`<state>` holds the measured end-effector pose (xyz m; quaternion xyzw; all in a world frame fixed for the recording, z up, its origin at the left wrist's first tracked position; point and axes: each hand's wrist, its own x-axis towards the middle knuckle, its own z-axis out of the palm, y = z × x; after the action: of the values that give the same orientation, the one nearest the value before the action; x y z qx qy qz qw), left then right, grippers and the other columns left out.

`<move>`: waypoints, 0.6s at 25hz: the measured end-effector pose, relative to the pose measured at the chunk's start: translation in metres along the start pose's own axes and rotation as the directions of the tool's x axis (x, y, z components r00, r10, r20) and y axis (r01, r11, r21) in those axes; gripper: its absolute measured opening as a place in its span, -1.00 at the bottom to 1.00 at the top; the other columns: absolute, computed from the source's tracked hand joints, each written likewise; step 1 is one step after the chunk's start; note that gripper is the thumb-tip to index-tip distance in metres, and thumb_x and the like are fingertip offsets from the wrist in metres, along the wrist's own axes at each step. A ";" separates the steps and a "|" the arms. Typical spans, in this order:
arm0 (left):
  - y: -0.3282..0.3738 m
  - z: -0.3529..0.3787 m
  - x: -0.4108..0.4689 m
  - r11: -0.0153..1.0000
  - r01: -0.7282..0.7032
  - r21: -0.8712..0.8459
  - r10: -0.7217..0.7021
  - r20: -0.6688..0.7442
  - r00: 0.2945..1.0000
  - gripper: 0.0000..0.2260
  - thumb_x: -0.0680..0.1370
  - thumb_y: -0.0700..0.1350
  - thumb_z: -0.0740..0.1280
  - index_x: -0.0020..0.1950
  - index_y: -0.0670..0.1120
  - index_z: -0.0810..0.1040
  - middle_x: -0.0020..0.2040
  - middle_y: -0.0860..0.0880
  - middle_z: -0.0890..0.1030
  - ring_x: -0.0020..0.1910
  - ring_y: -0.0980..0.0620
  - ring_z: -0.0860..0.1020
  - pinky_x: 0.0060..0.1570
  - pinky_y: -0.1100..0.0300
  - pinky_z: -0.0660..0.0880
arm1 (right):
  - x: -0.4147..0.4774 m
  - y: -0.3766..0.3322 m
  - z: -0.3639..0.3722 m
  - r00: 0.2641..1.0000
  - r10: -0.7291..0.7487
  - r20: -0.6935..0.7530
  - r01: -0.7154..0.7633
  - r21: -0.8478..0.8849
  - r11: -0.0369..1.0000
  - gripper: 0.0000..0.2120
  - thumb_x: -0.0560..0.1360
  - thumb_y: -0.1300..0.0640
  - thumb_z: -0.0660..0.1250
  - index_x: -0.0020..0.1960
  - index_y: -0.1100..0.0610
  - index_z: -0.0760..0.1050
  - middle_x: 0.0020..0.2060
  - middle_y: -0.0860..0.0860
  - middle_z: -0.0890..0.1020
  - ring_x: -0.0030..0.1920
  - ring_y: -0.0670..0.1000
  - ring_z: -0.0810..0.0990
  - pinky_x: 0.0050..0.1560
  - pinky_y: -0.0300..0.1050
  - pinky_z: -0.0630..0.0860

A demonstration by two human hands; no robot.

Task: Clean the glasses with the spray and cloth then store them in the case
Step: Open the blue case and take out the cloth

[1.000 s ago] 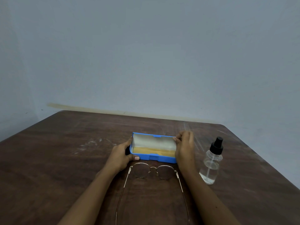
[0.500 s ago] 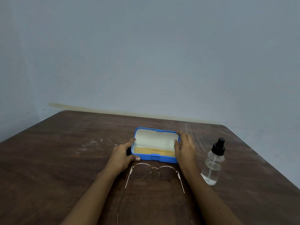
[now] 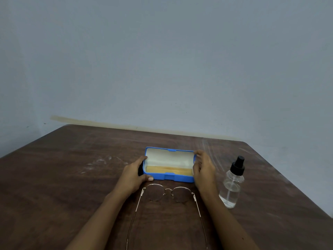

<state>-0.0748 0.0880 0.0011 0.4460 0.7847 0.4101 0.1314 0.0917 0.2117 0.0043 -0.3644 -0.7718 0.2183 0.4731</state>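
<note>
Left hand [image 3: 134,175] grips the left end of the case [image 3: 169,177], thumb along its front edge, fingers wrapped round the side. Right hand [image 3: 203,170] is loosely curled at the right end, fingertips on the lid's far corner.

Change over the last second: the lid, which stood nearly upright, now lies folded well back, and the right hand has gone with it from the top edge down to the corner. Case reads as fully open, pale lining showing. Likely meaning: opening step done, inside now reachable.

Yellow strip in the tray, centre of frame, is probably the cloth [image 3: 168,170]; folded flat, hard to confirm.

Glasses [image 3: 168,193] lie on the surface [image 3: 72,177] just below the case, between the forearms, temples open towards the bottom edge. Untouched, not yet cleaned by the look of it.

Spray [image 3: 232,184] stands upright, right of centre, near the right wrist, not touching.

Hidden: left fingers behind the case end; temple tips cut off at frame bottom; hinge not visible.
</note>
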 end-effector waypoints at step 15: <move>-0.001 -0.001 0.001 0.998 -0.023 -0.060 0.023 -0.012 1.000 -0.32 0.35 -0.20 0.47 0.41 -0.04 0.28 0.39 -0.13 0.40 0.32 -0.08 0.39 0.22 0.17 0.35 | 0.007 0.004 0.001 0.980 0.104 0.169 -0.064 -0.227 0.972 -0.82 0.47 0.28 0.31 0.05 0.27 0.59 0.26 0.12 0.42 0.23 0.04 0.42 -0.08 -0.55 0.09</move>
<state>-0.0761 0.0880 0.0009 0.4485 0.7674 0.4375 0.1359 0.0906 0.2193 0.0052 -0.4259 -0.8146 0.1834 0.3485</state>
